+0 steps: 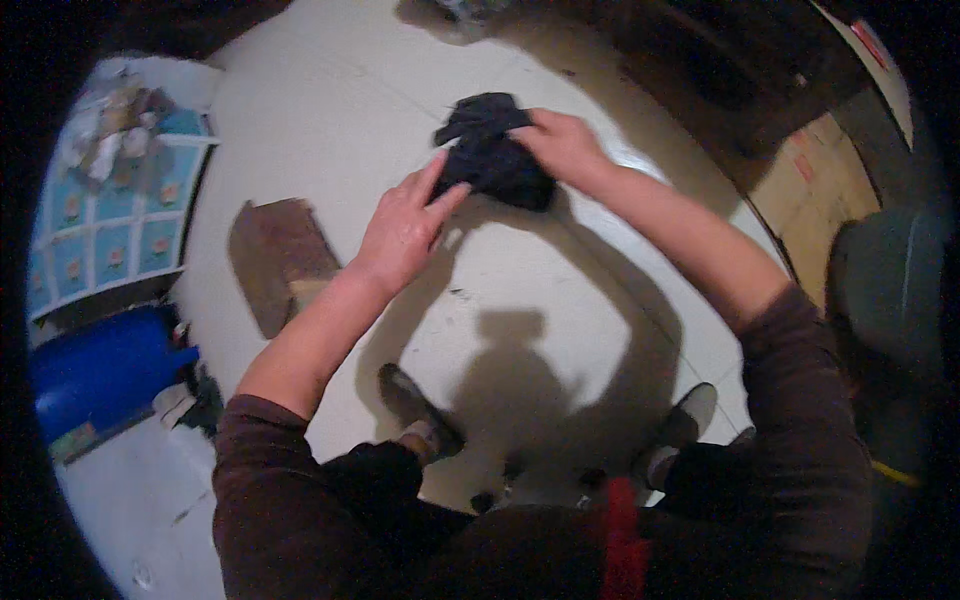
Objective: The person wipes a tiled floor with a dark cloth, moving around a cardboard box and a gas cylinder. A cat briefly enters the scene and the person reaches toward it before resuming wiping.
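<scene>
A crumpled bundle of black cloth (495,161) is between my two hands, low over the pale tiled floor (525,262). My right hand (562,142) grips its upper right side, thumb and fingers closed on the fabric. On the lower left, my left hand (409,217) has its thumb and forefinger around the bundle's edge. The fingers there are spread, and part of the grip is hidden. Folds hide the cloth's shape, so I cannot tell what kind of item it is.
Left of my forearm lies a brown piece, perhaps cardboard (289,244). A blue patterned cabinet (112,217) with items on top and a blue container (112,367) stand farther left. At right are a flat cardboard piece (817,180) and a dark rounded object (885,277).
</scene>
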Action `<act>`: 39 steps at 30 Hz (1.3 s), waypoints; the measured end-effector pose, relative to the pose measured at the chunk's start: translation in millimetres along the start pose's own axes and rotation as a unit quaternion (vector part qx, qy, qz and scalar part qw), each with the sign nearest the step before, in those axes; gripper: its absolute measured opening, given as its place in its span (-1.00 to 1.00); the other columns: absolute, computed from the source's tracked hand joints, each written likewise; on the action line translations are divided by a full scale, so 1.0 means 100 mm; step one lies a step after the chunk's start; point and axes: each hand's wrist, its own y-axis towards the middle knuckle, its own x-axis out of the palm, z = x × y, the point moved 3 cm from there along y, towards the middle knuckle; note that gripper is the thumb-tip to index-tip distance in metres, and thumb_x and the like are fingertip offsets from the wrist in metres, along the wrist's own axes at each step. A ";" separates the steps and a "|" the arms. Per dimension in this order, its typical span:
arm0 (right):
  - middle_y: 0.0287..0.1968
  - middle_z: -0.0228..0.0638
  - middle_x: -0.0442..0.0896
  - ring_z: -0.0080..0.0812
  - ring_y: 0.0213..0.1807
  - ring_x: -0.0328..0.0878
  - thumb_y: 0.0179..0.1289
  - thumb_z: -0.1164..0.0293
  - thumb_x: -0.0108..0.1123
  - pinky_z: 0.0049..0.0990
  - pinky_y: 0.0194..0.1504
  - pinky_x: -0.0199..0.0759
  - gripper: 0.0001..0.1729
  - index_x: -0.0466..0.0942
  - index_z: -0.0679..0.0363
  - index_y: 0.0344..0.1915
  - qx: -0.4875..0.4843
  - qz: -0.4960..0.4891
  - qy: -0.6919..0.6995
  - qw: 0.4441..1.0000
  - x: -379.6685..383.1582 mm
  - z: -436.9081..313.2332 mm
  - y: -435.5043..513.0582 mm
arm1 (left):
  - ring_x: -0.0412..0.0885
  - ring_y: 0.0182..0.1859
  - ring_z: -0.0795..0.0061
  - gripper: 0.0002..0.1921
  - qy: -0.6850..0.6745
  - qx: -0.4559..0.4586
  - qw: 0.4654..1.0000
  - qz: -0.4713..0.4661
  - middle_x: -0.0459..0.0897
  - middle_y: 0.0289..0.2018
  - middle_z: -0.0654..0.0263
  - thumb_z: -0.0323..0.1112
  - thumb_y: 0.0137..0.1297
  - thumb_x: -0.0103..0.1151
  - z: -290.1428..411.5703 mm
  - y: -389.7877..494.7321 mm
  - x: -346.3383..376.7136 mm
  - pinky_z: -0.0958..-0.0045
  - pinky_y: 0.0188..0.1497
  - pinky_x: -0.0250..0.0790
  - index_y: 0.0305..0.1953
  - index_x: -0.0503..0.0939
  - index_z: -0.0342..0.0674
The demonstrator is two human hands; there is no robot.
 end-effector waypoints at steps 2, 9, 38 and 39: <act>-0.34 -0.18 0.70 -0.45 -0.26 0.55 0.47 0.08 0.30 -0.32 -0.18 0.46 -0.56 0.67 0.30 -0.13 0.011 -0.021 0.035 0.999 -0.37 -0.21 -0.19 | 0.46 0.43 -0.15 -0.27 0.041 0.022 0.997 -0.057 0.30 0.55 -0.01 -0.54 0.17 0.33 -0.06 -0.38 -0.47 -0.07 0.37 0.41 0.42 0.47 -0.02; 0.57 0.11 0.33 0.09 0.62 0.25 0.33 0.07 0.45 -0.17 0.58 0.19 -0.10 0.34 0.21 0.54 0.106 -0.175 -0.279 0.938 -1.33 -0.60 -1.90 | 0.33 0.53 -0.14 -0.21 -0.045 -0.483 0.874 0.024 0.26 0.55 -0.15 -0.24 0.28 0.38 -1.32 -2.58 -0.61 0.00 0.55 0.25 0.51 0.33 -0.29; -0.02 -0.12 0.69 -0.32 0.03 0.60 0.55 0.33 0.17 -0.31 0.11 0.43 -0.60 0.59 0.40 0.20 0.279 -0.097 -0.204 0.933 -1.84 -1.75 -3.15 | 0.42 0.43 -0.22 0.08 -0.690 -0.532 0.217 0.440 0.34 0.52 0.05 0.28 0.17 0.52 -1.28 -3.88 0.82 -0.33 0.35 0.38 0.58 0.23 -0.10; 0.01 -0.11 0.68 -0.31 0.06 0.59 0.56 0.32 0.17 -0.31 0.13 0.41 -0.58 0.58 0.40 0.22 0.282 -0.096 -0.203 0.933 -1.83 -1.73 -3.14 | 0.46 0.41 -0.17 0.05 -0.671 -0.550 0.209 0.450 0.40 0.49 0.05 0.23 0.17 0.54 -1.31 -3.86 0.86 -0.27 0.35 0.40 0.55 0.28 -0.15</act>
